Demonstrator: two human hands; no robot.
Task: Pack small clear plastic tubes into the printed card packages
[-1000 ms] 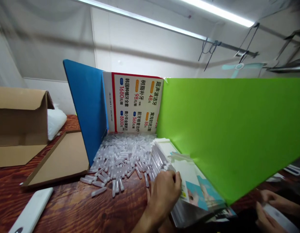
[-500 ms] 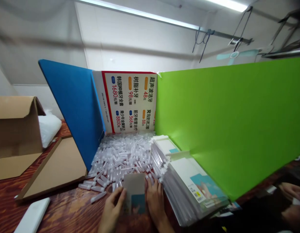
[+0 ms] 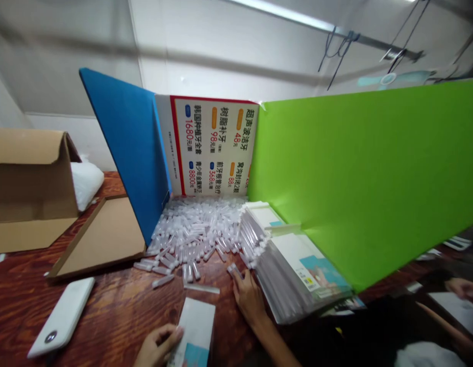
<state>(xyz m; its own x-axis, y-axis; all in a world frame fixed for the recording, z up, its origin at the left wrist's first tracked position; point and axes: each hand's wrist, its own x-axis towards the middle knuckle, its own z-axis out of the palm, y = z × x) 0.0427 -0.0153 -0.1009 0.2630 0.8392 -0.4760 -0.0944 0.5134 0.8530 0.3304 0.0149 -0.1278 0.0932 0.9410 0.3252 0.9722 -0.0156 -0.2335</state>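
Card packet (image 3: 197, 318), a clear sleeve with a white-and-blue card in it, is down at the bottom of the view over the wooden surface (image 3: 117, 316), flap end pointing away from the person. Left hand (image 3: 158, 345) has it by the side, thumb on top, probably so the flap end is free of fingers. Right hand (image 3: 250, 299) is nearly closed, with what looks like a small clear tube (image 3: 235, 270) or two at the fingertips, can't tell how many. Just past that is a big loose pile of tubes (image 3: 205, 224), walled in by a blue board (image 3: 121, 137), a printed price board (image 3: 217, 148) and a green board (image 3: 366, 173), I'd guess so nothing rolls off. More packets sit in a stack (image 3: 290, 255) beside the right hand, along the green board, handy for reaching imo. Off left: cardboard tray (image 3: 106, 234), white gadget (image 3: 64, 313), cardboard box (image 3: 29, 188). Far right, a co-worker's hand (image 3: 464, 289).
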